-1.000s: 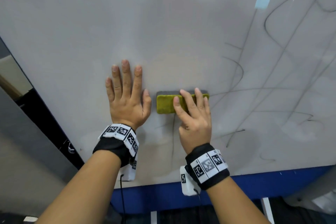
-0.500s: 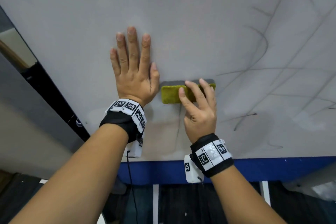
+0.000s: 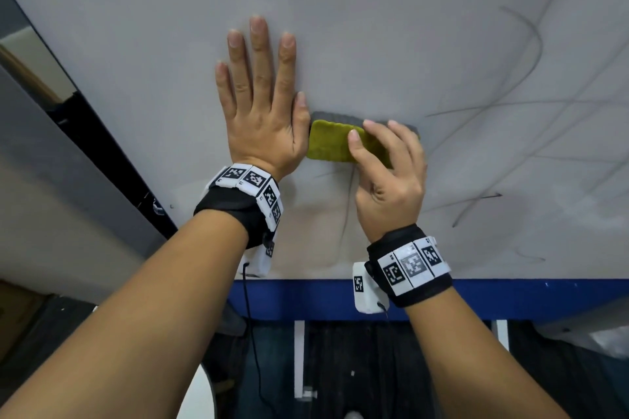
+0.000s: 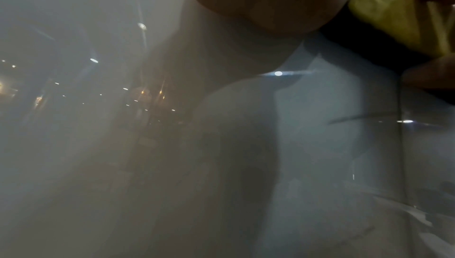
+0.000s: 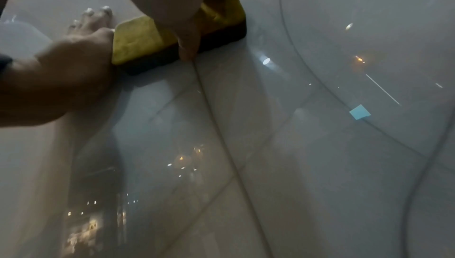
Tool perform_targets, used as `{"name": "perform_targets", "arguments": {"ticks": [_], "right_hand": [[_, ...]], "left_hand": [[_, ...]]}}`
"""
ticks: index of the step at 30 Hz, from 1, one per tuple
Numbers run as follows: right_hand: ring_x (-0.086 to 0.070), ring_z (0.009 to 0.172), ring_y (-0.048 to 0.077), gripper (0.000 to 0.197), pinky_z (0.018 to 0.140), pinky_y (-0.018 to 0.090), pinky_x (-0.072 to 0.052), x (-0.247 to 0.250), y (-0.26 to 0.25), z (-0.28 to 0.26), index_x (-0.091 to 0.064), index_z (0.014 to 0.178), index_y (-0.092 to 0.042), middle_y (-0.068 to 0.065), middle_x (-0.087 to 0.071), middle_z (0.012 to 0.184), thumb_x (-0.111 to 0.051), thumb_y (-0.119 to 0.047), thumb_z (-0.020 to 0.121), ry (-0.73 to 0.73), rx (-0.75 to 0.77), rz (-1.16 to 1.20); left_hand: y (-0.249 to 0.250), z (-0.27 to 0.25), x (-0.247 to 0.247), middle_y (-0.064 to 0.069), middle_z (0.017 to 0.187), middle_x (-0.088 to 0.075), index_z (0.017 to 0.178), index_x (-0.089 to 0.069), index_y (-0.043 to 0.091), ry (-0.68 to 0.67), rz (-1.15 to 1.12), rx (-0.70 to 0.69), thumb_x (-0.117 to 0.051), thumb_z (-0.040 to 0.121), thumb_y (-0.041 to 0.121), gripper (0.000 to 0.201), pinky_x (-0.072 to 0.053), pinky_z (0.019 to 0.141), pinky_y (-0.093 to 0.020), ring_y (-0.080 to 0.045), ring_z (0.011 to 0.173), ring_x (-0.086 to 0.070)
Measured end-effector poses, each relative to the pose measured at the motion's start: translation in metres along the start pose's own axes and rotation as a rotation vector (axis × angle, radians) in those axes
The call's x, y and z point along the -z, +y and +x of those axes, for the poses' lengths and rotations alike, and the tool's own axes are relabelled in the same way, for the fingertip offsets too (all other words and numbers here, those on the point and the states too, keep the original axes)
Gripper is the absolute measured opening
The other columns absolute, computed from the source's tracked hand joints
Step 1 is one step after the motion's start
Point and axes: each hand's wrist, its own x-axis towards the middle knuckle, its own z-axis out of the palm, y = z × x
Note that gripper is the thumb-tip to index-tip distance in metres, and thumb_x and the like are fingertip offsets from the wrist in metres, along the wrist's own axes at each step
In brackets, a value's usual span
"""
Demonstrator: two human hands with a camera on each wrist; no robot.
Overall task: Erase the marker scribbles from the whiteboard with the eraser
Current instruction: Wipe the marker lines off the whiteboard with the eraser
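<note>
My right hand [image 3: 391, 177] fingers have curled from flat into a grip on the eraser [image 3: 335, 146] at frame centre, left hand [image 3: 262, 105] still flat on the whiteboard [image 3: 374, 10]; scribbles [image 3: 510, 105] right remain, wiping next.

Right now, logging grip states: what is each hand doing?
Left hand: open, flat on the whiteboard.
Right hand: holding the eraser.
</note>
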Motion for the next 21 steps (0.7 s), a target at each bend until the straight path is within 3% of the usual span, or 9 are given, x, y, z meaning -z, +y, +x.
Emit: {"name": "perform_targets", "arguments": {"ticks": [4,9,14,18,21], "right_hand": [[-0.057,0.117,0.033,0.049,0.098,0.054,-0.045,-0.001,0.005,-0.010,-0.076,0.112,-0.015,0.009,-0.068,0.121,-0.065,0.019,0.079,-0.044,0.031,-0.028],[-0.056,0.119,0.031,0.050,0.097,0.053,-0.045,-0.001,0.005,-0.017,-0.076,0.112,-0.015,0.008,-0.068,0.121,-0.065,0.019,0.078,-0.067,0.049,-0.035],[-0.056,0.118,0.030,0.054,0.096,0.052,-0.045,-0.001,0.007,-0.029,-0.076,0.113,-0.018,0.006,-0.068,0.121,-0.067,0.019,0.075,-0.094,0.061,-0.044],[-0.056,0.117,0.027,0.061,0.101,0.043,-0.043,-0.004,0.012,-0.062,-0.076,0.113,-0.020,0.004,-0.070,0.119,-0.069,0.022,0.070,-0.176,0.084,-0.066],[-0.057,0.117,0.027,0.065,0.102,0.040,-0.036,-0.009,0.017,-0.085,-0.069,0.122,-0.025,0.004,-0.068,0.120,-0.067,0.018,0.074,-0.239,0.087,-0.085]], "left_hand": [[-0.001,0.001,0.001,-0.033,0.152,-0.034,0.150,-0.035,0.001,-0.033,-0.010,0.007,-0.040,0.099,0.031,0.059,0.001,0.121,-0.047,-0.049,0.142,-0.022],[-0.004,-0.005,0.007,-0.037,0.152,-0.030,0.151,-0.033,-0.001,-0.108,-0.048,-0.005,-0.052,0.093,0.038,0.072,-0.008,0.118,-0.058,-0.052,0.142,-0.018],[-0.004,-0.008,0.006,-0.035,0.153,-0.030,0.151,-0.028,0.003,-0.095,-0.038,-0.020,-0.050,0.096,0.036,0.068,0.000,0.121,-0.050,-0.050,0.142,-0.016],[-0.004,-0.010,0.002,-0.036,0.151,-0.033,0.150,-0.030,0.002,-0.078,-0.027,-0.025,-0.045,0.098,0.035,0.063,-0.002,0.120,-0.051,-0.050,0.141,-0.019],[-0.001,-0.014,-0.002,-0.037,0.151,-0.033,0.150,-0.029,0.001,-0.057,-0.028,-0.013,-0.042,0.099,0.034,0.063,-0.002,0.119,-0.052,-0.050,0.144,-0.016]]}}
